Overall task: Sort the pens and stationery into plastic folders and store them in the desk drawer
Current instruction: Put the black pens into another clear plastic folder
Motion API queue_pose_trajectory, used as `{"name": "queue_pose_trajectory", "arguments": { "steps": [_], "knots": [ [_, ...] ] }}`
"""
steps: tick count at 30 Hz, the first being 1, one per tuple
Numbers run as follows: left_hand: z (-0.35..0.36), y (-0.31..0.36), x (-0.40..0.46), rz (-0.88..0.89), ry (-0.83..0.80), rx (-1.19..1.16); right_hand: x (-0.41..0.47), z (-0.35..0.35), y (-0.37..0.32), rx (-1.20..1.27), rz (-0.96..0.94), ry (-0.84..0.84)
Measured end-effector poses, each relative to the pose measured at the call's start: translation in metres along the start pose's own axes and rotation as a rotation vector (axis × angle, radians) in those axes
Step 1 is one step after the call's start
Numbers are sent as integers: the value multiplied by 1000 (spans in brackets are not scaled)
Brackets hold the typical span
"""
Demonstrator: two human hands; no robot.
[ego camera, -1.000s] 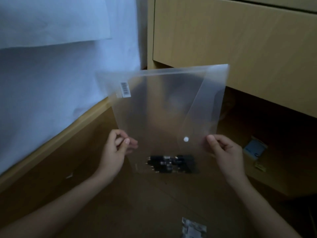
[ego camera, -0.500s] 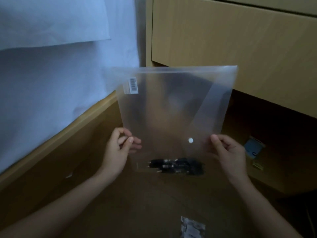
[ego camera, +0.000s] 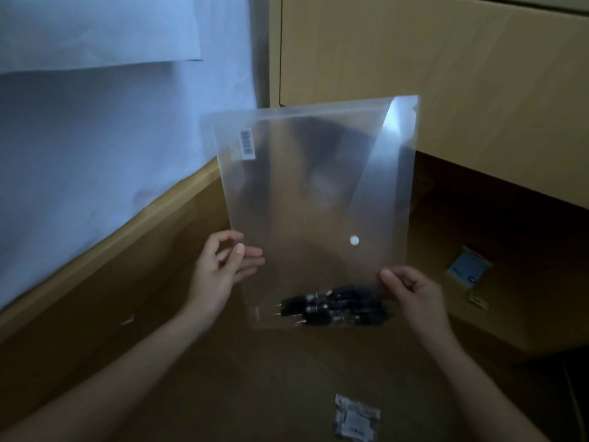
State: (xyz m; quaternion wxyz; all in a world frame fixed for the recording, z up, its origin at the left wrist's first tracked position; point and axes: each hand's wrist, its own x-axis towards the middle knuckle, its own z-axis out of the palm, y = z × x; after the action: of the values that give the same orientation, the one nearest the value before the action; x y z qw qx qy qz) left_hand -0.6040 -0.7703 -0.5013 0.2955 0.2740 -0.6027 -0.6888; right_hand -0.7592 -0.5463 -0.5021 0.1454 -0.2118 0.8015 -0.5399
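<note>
A clear plastic folder with a white snap button and a barcode sticker is held upright in the air over the wooden surface. Several black pens lie bunched at its bottom edge, inside it. My left hand pinches the folder's left edge between thumb and fingers. My right hand pinches its lower right edge beside the pens. The folder tilts slightly, its bottom right lower than its bottom left.
A light wooden drawer front rises behind the folder. A small blue packet lies on the wood at the right. A small clear bag of pale bits lies near the bottom. White sheeting covers the left side.
The folder has shifted right and tilted, and my right hand has dropped lower along its edge. The pens have slid towards the lower right corner.
</note>
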Motion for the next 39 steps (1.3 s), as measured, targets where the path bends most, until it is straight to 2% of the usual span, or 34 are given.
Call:
{"name": "queue_pose_trajectory", "arguments": {
  "steps": [5, 10, 14, 19, 23, 25, 29, 32, 36, 39],
  "knots": [
    [-3, -28, -18, -187, -211, 176, -4, 2, -14, 142, -18, 47],
    [-6, -31, -22, -166, -162, 69, -2, -6, -19, 173, -78, 17],
    [-11, -29, -23, -122, -205, 106, -9, -11, 9, 67, 35, -59],
    [-13, -36, -29, -177, -207, 81, -16, -3, 10, 118, 103, -11],
    [-12, -17, -32, -37, -166, -25, -21, -17, -22, 45, -170, 62],
    [-10, -17, -33, -31, -132, -69, -20, -17, -31, 3, -252, 52],
    [-7, -31, -37, -117, -94, -38, -19, -3, -24, -45, -188, -2],
    [-10, -31, -40, -129, -119, -47, -22, -8, -29, -41, -264, 15],
    [1, -28, -39, -137, -132, -107, -19, -15, -48, -54, -392, 130],
    [2, -31, -38, -197, -121, -61, -16, -13, -40, -65, -325, 86]
  ]
}}
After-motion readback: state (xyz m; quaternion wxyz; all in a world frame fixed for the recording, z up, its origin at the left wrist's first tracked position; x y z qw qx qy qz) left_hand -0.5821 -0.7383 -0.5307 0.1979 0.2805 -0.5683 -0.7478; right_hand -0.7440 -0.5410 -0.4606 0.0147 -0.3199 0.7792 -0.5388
